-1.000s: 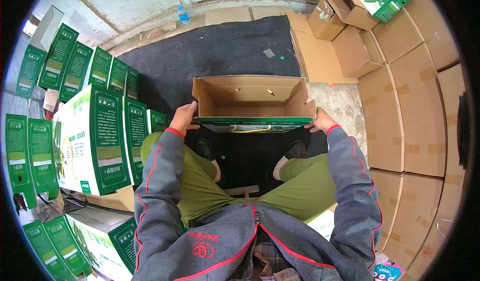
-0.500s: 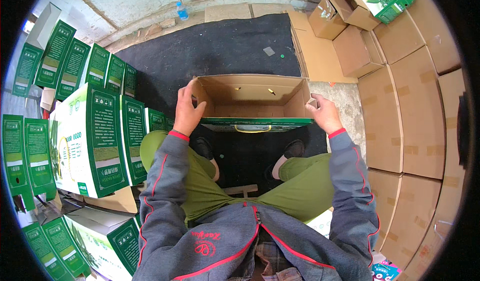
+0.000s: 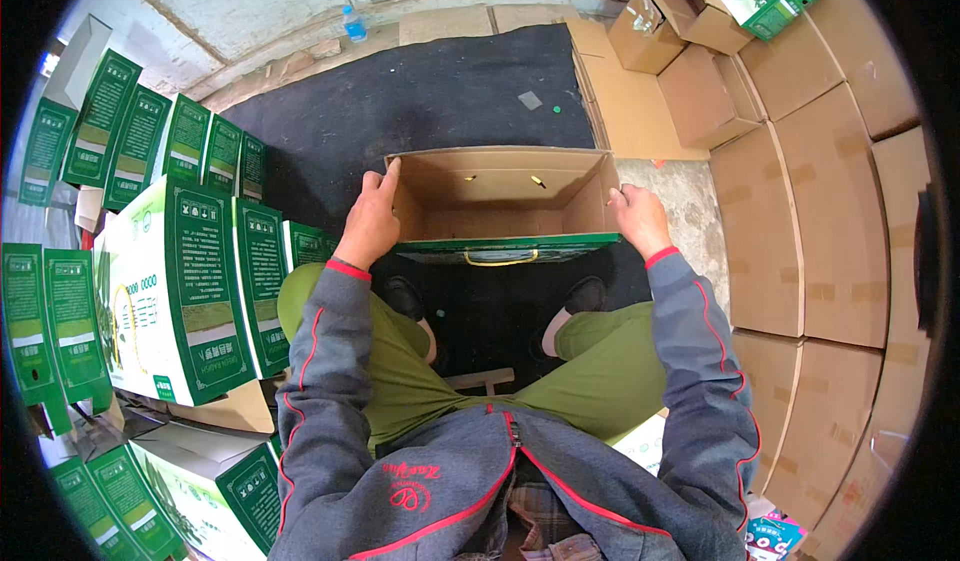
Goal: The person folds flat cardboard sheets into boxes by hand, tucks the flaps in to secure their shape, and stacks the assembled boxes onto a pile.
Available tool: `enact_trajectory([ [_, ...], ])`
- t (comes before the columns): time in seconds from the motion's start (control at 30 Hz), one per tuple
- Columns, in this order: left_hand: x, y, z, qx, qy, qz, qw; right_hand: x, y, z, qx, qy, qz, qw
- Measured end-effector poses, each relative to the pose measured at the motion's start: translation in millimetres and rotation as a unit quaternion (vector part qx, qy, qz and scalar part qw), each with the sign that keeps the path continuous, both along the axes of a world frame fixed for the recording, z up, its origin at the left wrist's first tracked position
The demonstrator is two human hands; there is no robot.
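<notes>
Between my hands stands an open cardboard box (image 3: 505, 223), bare brown inside and green on its near outer face. A yellow cord handle (image 3: 502, 258) loops from that near face, and short yellow cord ends show on the far inner wall. My left hand (image 3: 372, 219) grips the left end wall, its index finger up along the far left corner. At the right end, my right hand (image 3: 640, 218) is closed over the edge, thumb and finger at the rim. Its curled fingers are partly hidden. Nothing lies inside the box.
Several green and white printed boxes (image 3: 205, 291) stand in rows on my left. Large brown cartons (image 3: 840, 211) are stacked along the right. Black cloth (image 3: 420, 91) covers the floor ahead. A water bottle (image 3: 354, 25) stands by the far wall.
My left hand has shifted from the inner edge to the outside of the left wall. A flap pinched by my right hand no longer shows above the rim.
</notes>
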State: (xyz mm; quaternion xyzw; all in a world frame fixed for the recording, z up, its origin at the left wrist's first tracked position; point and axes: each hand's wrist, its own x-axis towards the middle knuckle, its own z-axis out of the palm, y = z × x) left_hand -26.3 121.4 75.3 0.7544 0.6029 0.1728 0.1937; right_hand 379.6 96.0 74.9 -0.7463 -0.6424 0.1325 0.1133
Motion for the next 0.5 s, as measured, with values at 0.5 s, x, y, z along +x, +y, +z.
enact_trajectory([
  [0.5, 9, -7, 7, -0.034, -0.089, -0.132, 0.987, -23, 6, 2, 0.022, 0.081, 0.065, 0.994],
])
